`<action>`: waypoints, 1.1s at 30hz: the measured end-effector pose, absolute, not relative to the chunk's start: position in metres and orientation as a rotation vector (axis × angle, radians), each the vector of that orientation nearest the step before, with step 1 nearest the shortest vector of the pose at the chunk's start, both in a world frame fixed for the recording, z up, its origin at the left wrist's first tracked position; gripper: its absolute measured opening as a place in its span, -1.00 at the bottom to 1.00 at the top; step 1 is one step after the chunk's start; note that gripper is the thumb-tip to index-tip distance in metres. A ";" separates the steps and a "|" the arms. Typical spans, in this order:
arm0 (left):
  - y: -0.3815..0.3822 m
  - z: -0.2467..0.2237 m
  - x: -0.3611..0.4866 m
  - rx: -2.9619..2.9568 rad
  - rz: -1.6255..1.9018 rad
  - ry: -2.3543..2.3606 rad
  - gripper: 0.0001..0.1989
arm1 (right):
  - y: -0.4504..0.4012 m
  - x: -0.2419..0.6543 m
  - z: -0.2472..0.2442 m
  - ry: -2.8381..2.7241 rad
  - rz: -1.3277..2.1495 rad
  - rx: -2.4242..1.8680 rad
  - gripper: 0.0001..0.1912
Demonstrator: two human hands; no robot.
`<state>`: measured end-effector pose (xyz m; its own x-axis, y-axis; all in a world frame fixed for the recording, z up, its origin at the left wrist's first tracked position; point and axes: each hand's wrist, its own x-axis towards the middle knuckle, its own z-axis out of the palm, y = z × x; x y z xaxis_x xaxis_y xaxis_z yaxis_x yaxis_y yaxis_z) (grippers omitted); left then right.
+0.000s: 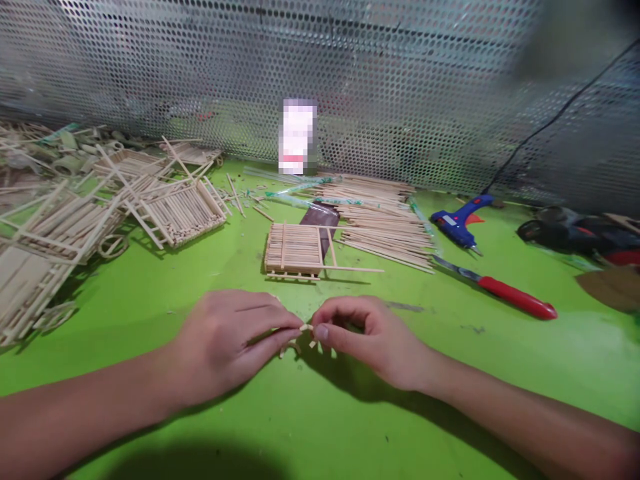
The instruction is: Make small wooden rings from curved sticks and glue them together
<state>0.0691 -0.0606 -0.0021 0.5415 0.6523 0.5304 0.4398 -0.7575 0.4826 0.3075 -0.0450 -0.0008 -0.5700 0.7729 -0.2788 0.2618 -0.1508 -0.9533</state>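
My left hand [235, 333] and my right hand [365, 337] meet low over the green table. Thumb and forefinger of the left one are closed in a pinch on a small pale wooden piece [305, 327]. At that same spot the right fingertips also pinch, and whether they grip this piece or another one I cannot tell. Small curved pale pieces [290, 348] show just below the fingertips, partly hidden. Beyond the hands lies a little cart-like frame of wooden sticks [295, 248], with two long shafts pointing right and a dark brown block [325, 220] behind it.
A pile of thin wooden sticks [385, 230] lies behind the frame. To the right are a blue glue gun [460, 223] with a cord and a red-handled knife [517, 297]. Several stick-built carts [185, 210] crowd the left. A perforated metal screen [200, 73] closes the back.
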 end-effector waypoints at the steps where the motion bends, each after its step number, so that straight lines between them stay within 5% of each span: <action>1: -0.060 -0.003 0.069 2.494 1.033 0.904 -0.83 | -0.045 0.308 -0.001 -1.734 1.768 -1.163 -0.65; 33: -0.057 -0.006 0.067 2.390 0.872 1.030 -0.90 | -0.039 0.306 -0.003 -1.493 1.756 -1.055 -0.65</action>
